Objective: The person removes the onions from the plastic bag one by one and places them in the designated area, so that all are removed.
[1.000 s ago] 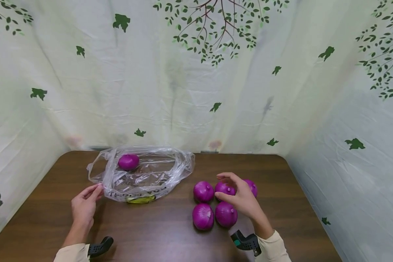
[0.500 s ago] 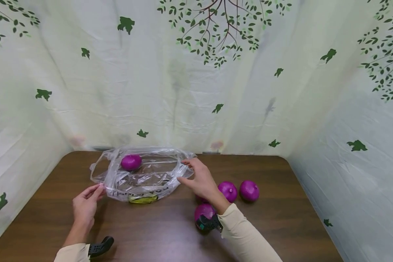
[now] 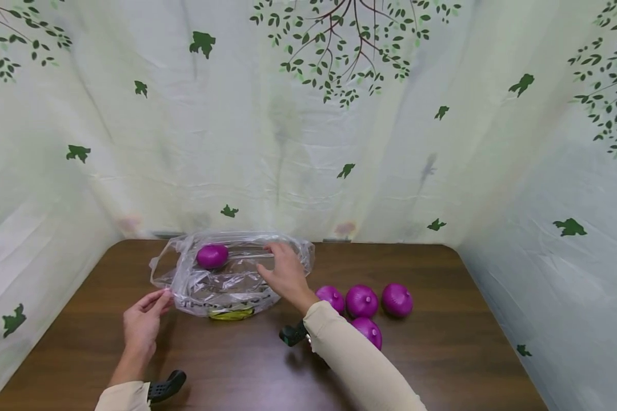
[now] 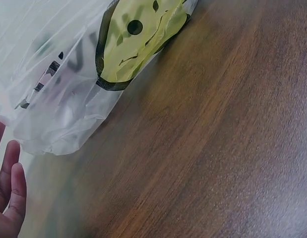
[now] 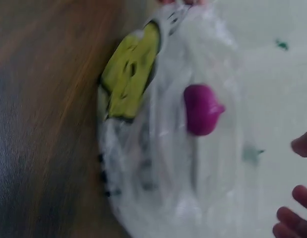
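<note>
A clear plastic bag (image 3: pixel 236 285) with a yellow print lies spread on the table, its mouth wide. One purple onion (image 3: pixel 212 256) sits inside at its left; the right wrist view also shows this onion (image 5: pixel 202 110). My left hand (image 3: pixel 143 325) pinches the bag's near left edge between thumb and finger. Over the bag's right part is my right hand (image 3: pixel 286 275), thumb and fingers spread apart with nothing between them. Several more purple onions (image 3: pixel 361 301) stand on the table to the right, some partly covered by my right forearm.
The brown wooden table (image 3: pixel 226 365) has rounded far corners. A pale curtain (image 3: pixel 288 142) printed with leaves hangs behind it and along both sides. Black wrist cameras (image 3: pixel 167 387) are strapped at both cuffs.
My right hand has moved left from above the loose onions to over the bag, holding nothing. My left hand keeps its pinch on the bag's edge. The head view has shifted slightly.
</note>
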A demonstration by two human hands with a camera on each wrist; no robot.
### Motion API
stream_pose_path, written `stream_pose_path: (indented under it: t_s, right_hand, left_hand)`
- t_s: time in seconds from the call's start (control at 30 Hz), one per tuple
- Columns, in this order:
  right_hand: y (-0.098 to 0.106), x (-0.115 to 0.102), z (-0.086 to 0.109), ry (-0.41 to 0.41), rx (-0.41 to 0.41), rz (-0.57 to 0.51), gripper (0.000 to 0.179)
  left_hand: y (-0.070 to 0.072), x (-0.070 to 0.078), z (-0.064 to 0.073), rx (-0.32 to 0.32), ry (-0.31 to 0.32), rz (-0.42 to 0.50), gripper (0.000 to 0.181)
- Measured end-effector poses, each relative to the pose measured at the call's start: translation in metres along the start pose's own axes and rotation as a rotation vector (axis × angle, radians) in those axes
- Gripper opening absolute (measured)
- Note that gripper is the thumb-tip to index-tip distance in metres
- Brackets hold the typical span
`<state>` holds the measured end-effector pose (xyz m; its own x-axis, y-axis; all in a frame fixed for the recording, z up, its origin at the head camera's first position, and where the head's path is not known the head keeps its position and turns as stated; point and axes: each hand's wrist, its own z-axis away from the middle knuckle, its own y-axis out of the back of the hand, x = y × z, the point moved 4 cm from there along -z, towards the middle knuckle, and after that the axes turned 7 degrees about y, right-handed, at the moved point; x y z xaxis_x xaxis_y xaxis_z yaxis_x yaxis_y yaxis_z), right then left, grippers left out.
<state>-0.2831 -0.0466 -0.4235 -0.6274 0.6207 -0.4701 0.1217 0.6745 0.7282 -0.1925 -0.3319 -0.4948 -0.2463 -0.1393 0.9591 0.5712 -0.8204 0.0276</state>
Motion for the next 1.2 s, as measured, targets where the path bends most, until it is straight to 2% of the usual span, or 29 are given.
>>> stream_pose_path:
  t_s: [0.13,0.3,0.57,0.7,0.8,0.93,1.07,1.2]
  right_hand:
    - [-0.016,0.005,-0.010,-0.002,0.007,0.002,0.036]
    - [-0.035,0.010,-0.019,-0.053,-0.034,-0.073,0.037]
    - [-0.066,0.003,-0.031,-0.187,-0.157,-0.294,0.045]
    - [-0.079,0.000,-0.034,-0.245,-0.182,-0.425,0.054]
    - [-0.088,-0.001,-0.036,-0.309,-0.179,-0.516,0.058]
    - [-0.097,-0.001,-0.036,-0.384,-0.157,-0.598,0.060]
    - [-0.106,-0.002,-0.037,-0.410,-0.135,-0.604,0.058]
    - [-0.114,-0.004,-0.039,-0.425,-0.121,-0.599,0.059]
  left_hand:
    - [0.004,0.001,0.000,0.007,-0.006,-0.042,0.010]
    - [0.005,0.001,-0.001,0.012,-0.021,-0.066,0.007]
    - [0.003,0.002,-0.003,-0.004,-0.056,-0.009,0.007]
    - [0.004,0.001,-0.002,-0.009,-0.051,0.040,0.012]
    - [0.004,0.001,-0.002,-0.013,-0.056,0.060,0.011]
    - [0.003,-0.001,-0.001,-0.004,-0.054,0.036,0.010]
    - [0.002,-0.004,-0.001,-0.005,-0.055,0.031,0.005]
    - [0.001,-0.004,-0.002,-0.006,-0.063,0.038,0.010]
